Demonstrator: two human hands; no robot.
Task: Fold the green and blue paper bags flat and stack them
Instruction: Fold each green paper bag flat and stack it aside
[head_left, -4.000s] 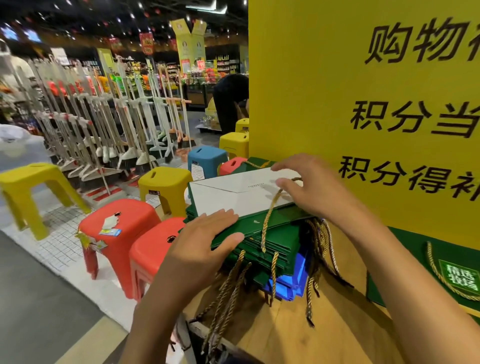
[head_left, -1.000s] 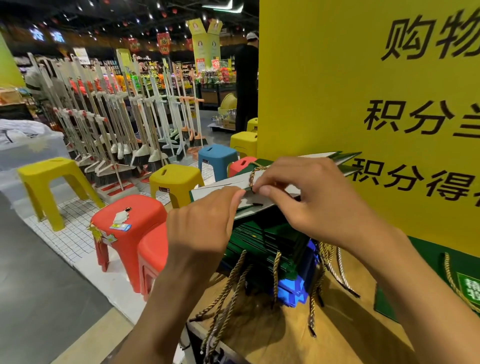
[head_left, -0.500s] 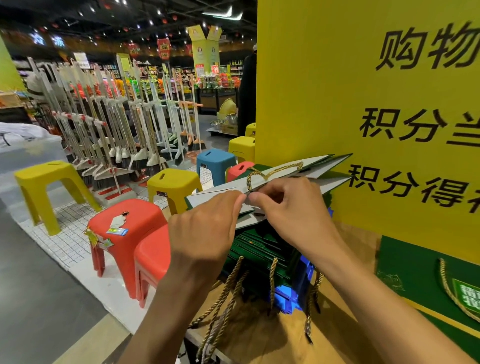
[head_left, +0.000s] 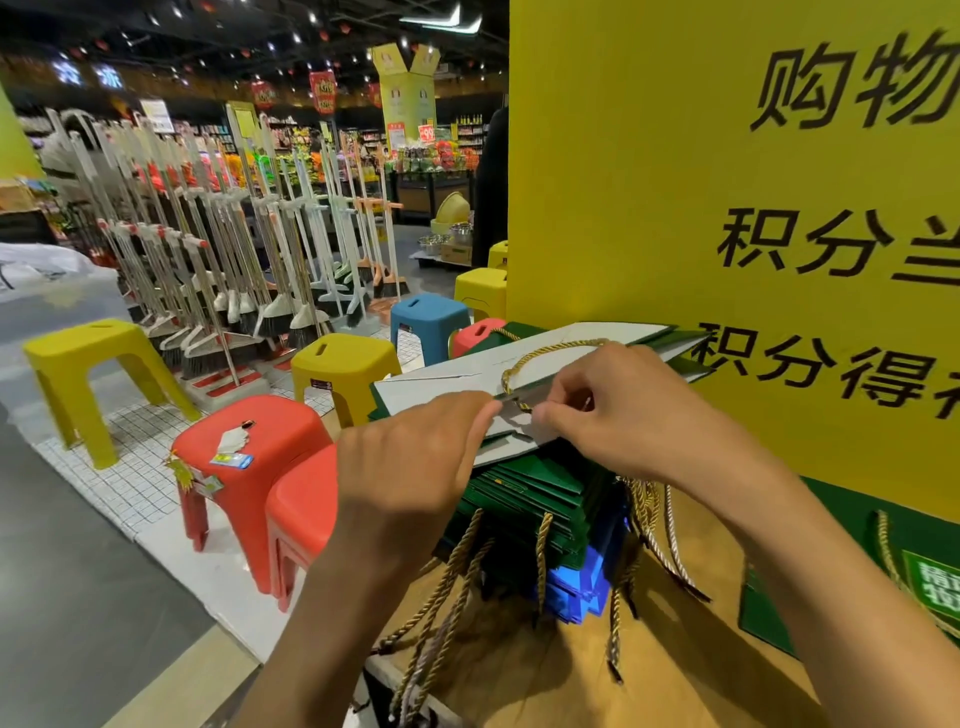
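Atop the stack (head_left: 540, 501) at the left edge of the counter (head_left: 691, 660), left hand (head_left: 410, 467) and right hand (head_left: 623, 410) each pinch, in a tight grip, the near rim of the half-flattened green bag (head_left: 467, 379); uneven pressing could skew its crease.

yellow sign (head_left: 675, 182) close behind bag stack (head_left: 540, 499), open counter (head_left: 571, 675) in front, stools (head_left: 249, 447) left

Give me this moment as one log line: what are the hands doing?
left hand: pinches top bag edge | right hand: pinches same edge beside cord handle | beneath: green bags over blue bags
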